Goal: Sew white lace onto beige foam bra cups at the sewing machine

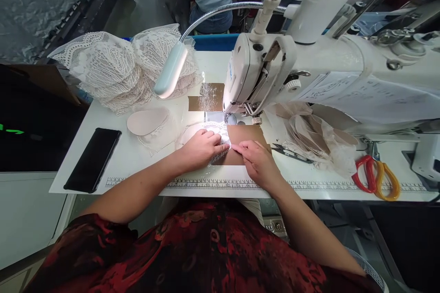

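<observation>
A piece of white lace [216,126] lies under the sewing machine's lamp, just in front of the needle area. My left hand [202,149] rests over it with curled fingers, thumb and forefinger closed at its right edge. From the other side, my right hand [258,164] pinches that same edge, its fingertips almost meeting my left thumb. Part of the lace is hidden beneath my left hand. The sewing machine [261,68] stands right behind both hands, and brown tape [245,133] covers the table by my right fingers.
Lace stacks [106,66] fill the back left, near a beige oval pad [147,121] and a black phone [92,160]. To the right lie thread snips [292,153], beige fabric pieces [309,130] and scissors [376,176]. A lamp [172,69] overhangs the table. Another person sits beyond.
</observation>
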Demonstrator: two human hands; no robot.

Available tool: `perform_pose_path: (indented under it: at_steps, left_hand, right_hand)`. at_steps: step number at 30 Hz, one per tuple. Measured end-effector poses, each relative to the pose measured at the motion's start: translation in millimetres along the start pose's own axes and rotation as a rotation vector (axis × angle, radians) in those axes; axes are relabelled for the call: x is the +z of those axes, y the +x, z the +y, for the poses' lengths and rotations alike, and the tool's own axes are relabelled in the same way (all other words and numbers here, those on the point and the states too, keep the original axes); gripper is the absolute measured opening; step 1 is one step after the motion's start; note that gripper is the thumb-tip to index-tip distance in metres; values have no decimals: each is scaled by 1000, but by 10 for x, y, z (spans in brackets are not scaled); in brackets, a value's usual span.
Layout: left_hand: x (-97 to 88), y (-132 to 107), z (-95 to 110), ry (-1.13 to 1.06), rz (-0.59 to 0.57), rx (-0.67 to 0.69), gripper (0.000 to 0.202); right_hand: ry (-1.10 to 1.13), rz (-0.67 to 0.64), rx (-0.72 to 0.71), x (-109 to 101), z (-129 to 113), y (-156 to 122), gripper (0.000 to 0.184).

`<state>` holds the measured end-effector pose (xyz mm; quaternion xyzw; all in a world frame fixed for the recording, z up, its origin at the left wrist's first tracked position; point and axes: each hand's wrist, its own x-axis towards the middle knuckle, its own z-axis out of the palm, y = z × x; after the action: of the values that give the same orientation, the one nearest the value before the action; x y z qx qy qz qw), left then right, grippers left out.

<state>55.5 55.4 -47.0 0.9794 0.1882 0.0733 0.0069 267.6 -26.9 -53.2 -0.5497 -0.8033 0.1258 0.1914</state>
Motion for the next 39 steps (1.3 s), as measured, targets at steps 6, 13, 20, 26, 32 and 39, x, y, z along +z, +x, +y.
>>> perform_pose_path:
  at_steps: [6, 13, 20, 26, 32, 39]
  left_hand:
    - [-25, -20, -2, -50, 30, -10, 34]
    - [-4, 66, -58, 2, 70, 3, 39]
    - [1, 72, -74, 36, 42, 1, 42]
    - [-23, 72, -98, 19, 39, 24, 44]
    - [-5, 122, -280, 2, 21, 43, 47]
    - [12, 222, -522, 11, 41, 86, 45]
  right_hand:
    - [-281, -60, 3, 35, -65, 52, 43]
    - [-360, -69, 22, -6, -149, 61, 38]
    - [-359, -49, 42, 4, -154, 57, 33]
    - [-375, -65, 10, -27, -134, 92, 32]
    - [-365, -177, 11, -126, -130, 232, 32]
    - [-373, -245, -15, -187, -94, 484, 29]
